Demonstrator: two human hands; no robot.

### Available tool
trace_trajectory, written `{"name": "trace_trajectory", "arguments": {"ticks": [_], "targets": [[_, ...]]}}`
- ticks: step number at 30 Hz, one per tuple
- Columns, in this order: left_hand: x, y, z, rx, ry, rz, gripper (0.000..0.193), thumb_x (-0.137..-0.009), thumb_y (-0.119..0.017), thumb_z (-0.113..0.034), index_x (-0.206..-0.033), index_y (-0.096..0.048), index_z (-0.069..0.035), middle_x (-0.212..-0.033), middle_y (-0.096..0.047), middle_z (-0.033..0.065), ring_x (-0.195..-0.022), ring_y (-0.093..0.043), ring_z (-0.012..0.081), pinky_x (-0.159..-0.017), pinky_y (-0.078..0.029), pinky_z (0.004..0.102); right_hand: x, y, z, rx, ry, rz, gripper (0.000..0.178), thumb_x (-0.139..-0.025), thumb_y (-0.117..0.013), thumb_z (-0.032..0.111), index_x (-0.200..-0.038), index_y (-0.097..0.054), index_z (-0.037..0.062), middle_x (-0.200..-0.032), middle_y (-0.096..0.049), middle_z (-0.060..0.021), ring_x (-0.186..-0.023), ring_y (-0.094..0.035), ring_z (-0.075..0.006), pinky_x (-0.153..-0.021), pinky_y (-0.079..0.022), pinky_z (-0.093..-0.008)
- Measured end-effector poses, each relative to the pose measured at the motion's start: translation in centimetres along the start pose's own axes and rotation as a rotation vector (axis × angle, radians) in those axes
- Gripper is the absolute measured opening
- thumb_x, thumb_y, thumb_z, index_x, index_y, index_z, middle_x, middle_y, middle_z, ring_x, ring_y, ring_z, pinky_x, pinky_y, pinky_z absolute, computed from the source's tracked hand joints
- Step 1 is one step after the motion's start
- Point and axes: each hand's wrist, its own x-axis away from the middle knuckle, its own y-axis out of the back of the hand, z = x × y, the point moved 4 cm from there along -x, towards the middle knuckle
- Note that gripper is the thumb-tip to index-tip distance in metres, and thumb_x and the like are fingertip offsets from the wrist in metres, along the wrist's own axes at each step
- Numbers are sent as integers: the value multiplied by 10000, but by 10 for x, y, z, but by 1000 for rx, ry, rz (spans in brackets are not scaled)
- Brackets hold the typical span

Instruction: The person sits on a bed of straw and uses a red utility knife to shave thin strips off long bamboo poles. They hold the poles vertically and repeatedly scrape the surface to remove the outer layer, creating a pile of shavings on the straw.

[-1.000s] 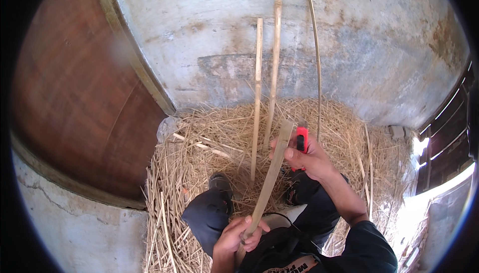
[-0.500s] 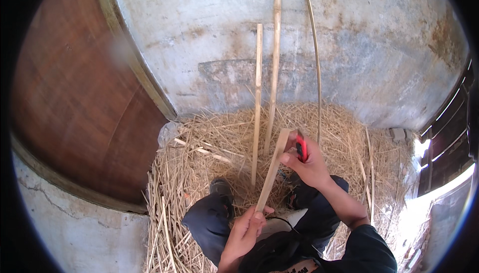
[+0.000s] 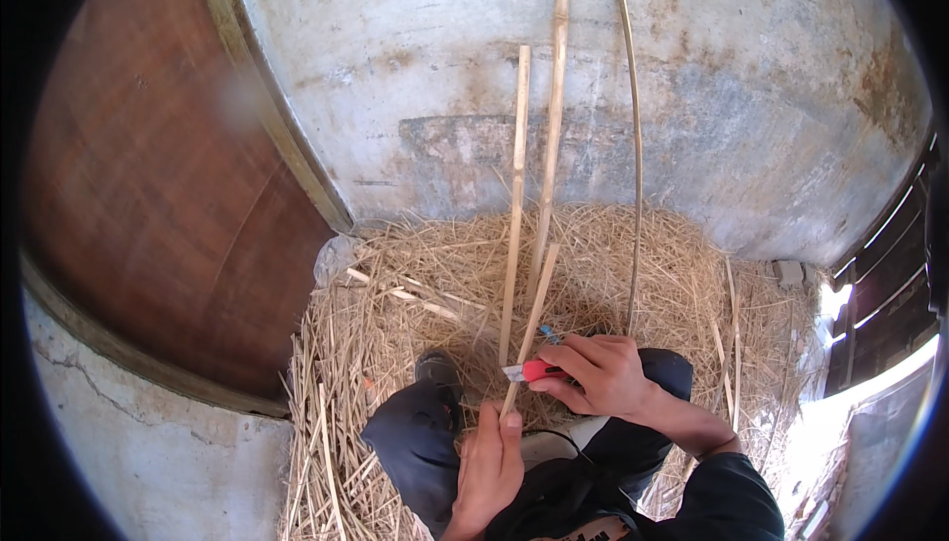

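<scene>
Stained whitewashed wall (image 3: 465,47), one; brown door panel (image 3: 178,175), one, at left; straw (image 3: 682,269) spread over the floor. Leaning against the wall, three: short bamboo strip (image 3: 517,185), long bamboo strip (image 3: 555,106), thin dark stick (image 3: 636,156). Held bamboo strip (image 3: 538,302), one, slanting up between the knees; I see my left hand (image 3: 491,460) clasping its near end. Red utility knife (image 3: 544,371), one, gripped by my right hand (image 3: 605,377), its blade across the strip just above the left hand; fingers hide much of the handle. Flanking: dark trouser legs (image 3: 407,442), two. Grey block (image 3: 788,271), one, far right. Blue item (image 3: 550,334), one, too small to identify.
</scene>
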Motion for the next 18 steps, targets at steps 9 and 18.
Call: {"name": "trace_trajectory", "arguments": {"ticks": [9, 18], "targets": [[0, -2, -6, -149, -5, -72, 206, -1141, -507, -193, -1088, -492, 6, -722, -612, 274, -689, -634, 538, -624, -464, 605, -4, -1, 2, 68, 15, 6, 361, -887, -851, 407, -1099, -739, 138, -773, -629, 8, -562, -655, -177, -503, -491, -313], [4, -2, 9, -192, 16, -81, 202, -1128, -520, -173, -1092, -472, 20, -717, -614, 315, -723, -638, 569, -629, -470, 628, -6, -8, -2, 119, 43, -21, 319, -906, -835, 421, -1064, -745, 159, -744, -625, 18, -554, -656, -167, -499, -490, -308]]}}
